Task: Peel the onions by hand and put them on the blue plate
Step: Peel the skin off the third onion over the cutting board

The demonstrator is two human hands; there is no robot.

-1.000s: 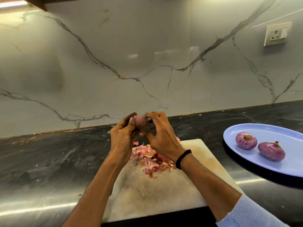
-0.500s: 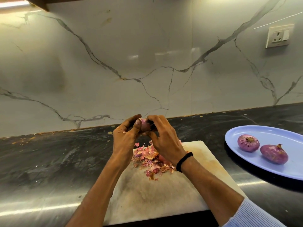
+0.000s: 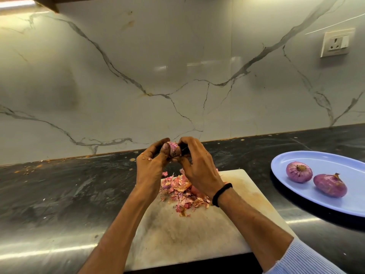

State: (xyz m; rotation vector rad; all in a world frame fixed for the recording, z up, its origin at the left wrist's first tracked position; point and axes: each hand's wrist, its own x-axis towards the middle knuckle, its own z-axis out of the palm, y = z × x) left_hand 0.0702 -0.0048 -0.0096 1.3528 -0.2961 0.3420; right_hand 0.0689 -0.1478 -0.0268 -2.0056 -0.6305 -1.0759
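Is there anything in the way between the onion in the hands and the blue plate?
Nothing I can see. The onion, held by the left hand and right hand, has only black counter between it and the blue plate. Two onions already lie there, with room beside them.

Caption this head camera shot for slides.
Left hand and right hand peel an onion; two onions lie on the blue plate.
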